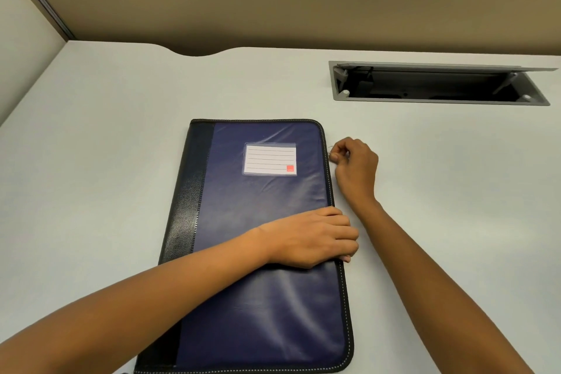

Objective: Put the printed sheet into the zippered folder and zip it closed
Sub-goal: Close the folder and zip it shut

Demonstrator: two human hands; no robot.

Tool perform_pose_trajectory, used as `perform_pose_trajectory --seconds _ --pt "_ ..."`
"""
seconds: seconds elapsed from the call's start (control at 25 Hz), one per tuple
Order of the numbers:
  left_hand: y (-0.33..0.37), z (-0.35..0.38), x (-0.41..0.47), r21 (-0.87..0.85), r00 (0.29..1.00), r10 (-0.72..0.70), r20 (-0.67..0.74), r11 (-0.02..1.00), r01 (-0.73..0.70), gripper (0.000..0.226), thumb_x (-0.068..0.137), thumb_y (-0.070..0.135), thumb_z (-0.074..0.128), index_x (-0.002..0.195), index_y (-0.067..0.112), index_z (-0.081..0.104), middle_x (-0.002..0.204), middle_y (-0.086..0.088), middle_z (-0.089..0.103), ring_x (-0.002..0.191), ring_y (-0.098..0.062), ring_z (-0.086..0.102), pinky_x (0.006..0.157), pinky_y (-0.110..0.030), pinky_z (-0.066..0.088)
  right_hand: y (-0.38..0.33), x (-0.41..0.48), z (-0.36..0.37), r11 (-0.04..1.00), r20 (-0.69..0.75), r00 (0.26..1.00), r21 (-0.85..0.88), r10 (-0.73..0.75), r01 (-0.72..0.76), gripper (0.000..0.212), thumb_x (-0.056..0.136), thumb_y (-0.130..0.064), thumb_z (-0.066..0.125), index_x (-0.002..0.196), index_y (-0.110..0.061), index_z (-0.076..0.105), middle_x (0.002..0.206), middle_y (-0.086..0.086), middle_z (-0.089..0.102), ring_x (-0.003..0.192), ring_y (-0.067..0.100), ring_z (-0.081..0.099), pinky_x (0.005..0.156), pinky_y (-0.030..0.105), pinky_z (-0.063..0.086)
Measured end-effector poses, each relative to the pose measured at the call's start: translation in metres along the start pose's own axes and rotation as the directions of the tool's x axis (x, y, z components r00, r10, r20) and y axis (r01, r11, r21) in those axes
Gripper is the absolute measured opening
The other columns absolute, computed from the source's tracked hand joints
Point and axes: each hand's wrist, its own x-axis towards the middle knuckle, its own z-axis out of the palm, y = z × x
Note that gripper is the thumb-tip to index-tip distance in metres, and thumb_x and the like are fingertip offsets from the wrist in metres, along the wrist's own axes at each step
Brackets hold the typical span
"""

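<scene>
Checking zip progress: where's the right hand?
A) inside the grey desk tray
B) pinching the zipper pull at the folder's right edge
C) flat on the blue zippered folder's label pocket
B: the right hand pinches the zipper pull at the right edge of the dark blue zippered folder.

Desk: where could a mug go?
Bare desk: left of the folder up to the partition; beyond the folder's far edge; right of the right forearm, this side of the cable hatch. Crowded: the folder's right edge, where left hand holds and right hand pinches the zip pull.
</scene>
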Motion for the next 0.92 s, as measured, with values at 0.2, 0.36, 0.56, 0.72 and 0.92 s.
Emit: perform_pose_trajectory --seconds 0.2,0.36,0.56,0.72,0.92 --pt "0.003 0.0 -0.003 -0.01 0.999 0.014 0.034 1.0 -0.014 0.022 0.099 0.019 0.04 0.087 0.01 0.056 0.083 -0.003 0.055 0.079 -0.022 0.048 0.085 -0.03 0.036 -0.001 0.04 0.017 1.0 0.002 1.0 0.008 -0.027 0.027 0.02 0.075 0.015 0.054 0.075 -0.001 0.066 0.075 0.011 0.069 0.068 0.012 0.048 0.058 0.013 0.031" --pt "0.0 0.001 -0.002 -0.012 0.999 0.025 0.026 1.0 -0.025 0.022 0.099 0.019 0.044 0.087 0.008 0.059 0.084 -0.005 0.057 0.079 -0.023 0.05 0.084 -0.032 0.039 0.0 0.064 0.02 0.995 0.114 0.99 0.047 -0.089 0.084 0.02 0.077 0.016 0.056 0.078 0.0 0.068 0.077 0.01 0.064 0.065 0.008 0.048 0.058 0.001 0.038" --pt "-0.01 -0.005 0.0 -0.15 0.957 -0.183 -0.225 0.977 0.152 0.021 0.095 0.02 0.05 0.091 0.005 0.064 0.087 -0.009 0.063 0.084 -0.026 0.055 0.083 -0.035 0.043 0.006 0.065 0.017 0.973 0.166 0.965 0.141 -0.205 0.182 0.02 0.074 0.02 0.053 0.079 0.003 0.062 0.08 0.009 0.057 0.066 0.004 0.046 0.06 0.002 0.038" --pt "-0.069 -0.033 0.025 -0.334 0.488 -0.748 -0.45 0.648 0.684 0.024 0.089 0.017 0.057 0.109 0.006 0.061 0.109 -0.01 0.06 0.106 -0.027 0.053 0.1 -0.034 0.035 0.008 0.065 0.015 0.961 0.161 0.963 0.208 -0.218 0.183 0.02 0.074 0.014 0.056 0.083 -0.003 0.061 0.081 0.01 0.063 0.071 0.012 0.053 0.066 0.012 0.04" --pt "-0.121 -0.05 0.063 -0.228 0.359 -0.928 -0.1 0.372 0.9 0.031 0.083 0.029 0.058 0.104 0.008 0.068 0.105 -0.011 0.068 0.102 -0.028 0.06 0.092 -0.037 0.043 0.013 0.063 0.012 0.914 0.146 0.985 0.404 -0.092 0.026 0.034 0.078 0.004 0.067 0.105 -0.01 0.05 0.088 0.009 0.07 0.081 0.011 0.067 0.074 0.014 0.052"
